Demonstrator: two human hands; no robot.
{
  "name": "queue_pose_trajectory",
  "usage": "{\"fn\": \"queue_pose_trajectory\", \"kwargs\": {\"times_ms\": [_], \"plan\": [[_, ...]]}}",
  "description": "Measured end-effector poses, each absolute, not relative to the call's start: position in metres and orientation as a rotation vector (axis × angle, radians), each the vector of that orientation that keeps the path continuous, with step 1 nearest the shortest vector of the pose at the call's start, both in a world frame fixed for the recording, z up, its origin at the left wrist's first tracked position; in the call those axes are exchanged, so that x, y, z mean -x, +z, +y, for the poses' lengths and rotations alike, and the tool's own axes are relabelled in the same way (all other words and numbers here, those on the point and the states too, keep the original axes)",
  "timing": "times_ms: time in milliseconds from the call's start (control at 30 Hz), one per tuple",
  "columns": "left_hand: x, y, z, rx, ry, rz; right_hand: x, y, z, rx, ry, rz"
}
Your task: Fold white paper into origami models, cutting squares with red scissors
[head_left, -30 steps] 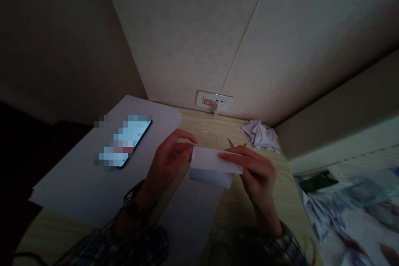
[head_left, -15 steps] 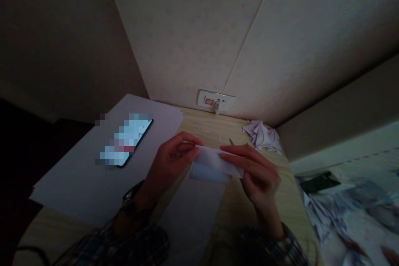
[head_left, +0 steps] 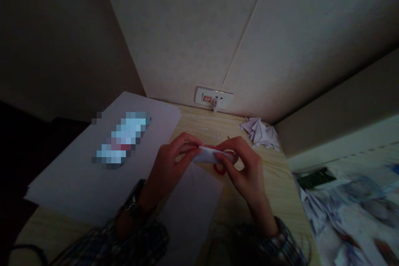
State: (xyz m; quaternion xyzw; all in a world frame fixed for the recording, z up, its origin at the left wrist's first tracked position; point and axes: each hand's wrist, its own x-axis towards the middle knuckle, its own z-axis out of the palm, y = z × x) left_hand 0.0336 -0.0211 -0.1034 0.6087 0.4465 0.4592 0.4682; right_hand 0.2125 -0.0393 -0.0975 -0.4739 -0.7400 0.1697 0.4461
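Between my two hands a small piece of white folded paper (head_left: 208, 155) is held above the table. My left hand (head_left: 175, 154) pinches its left end between thumb and fingers. At the right side, the thumb and fingers of my right hand (head_left: 242, 162) press together on the paper. Below the paper, the red handle of what look like scissors (head_left: 219, 169) shows; the rest is mostly hidden by my right hand. A white sheet of paper (head_left: 196, 199) lies on the table under my hands.
On the left, a lit phone (head_left: 124, 137) rests on a stack of large white paper (head_left: 77, 178). Folded paper shapes (head_left: 260, 133) sit at the table's back right corner. A wall socket (head_left: 213, 98) with a plug is behind the wooden table (head_left: 274, 183). More folded paper (head_left: 314, 212) lies beyond its right edge.
The paper flap was spread over a lower layer; now the paper is narrower, folded together. My right hand has moved left and pinches it. The red handle has come into view.
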Motion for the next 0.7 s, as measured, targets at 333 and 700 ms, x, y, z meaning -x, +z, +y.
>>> {"fn": "queue_pose_trajectory", "kwargs": {"times_ms": [333, 700], "plan": [[-0.0352, -0.0991, -0.0204, -1.397, 1.146, 1.075, -0.2146, -0.0991, -0.0393, 1.156, 0.433, -1.813], [-0.0342, -0.0978, -0.0209, -1.405, 1.171, 1.126, -0.2151, -0.0973, -0.0410, 1.140, 0.456, -1.799]]}}
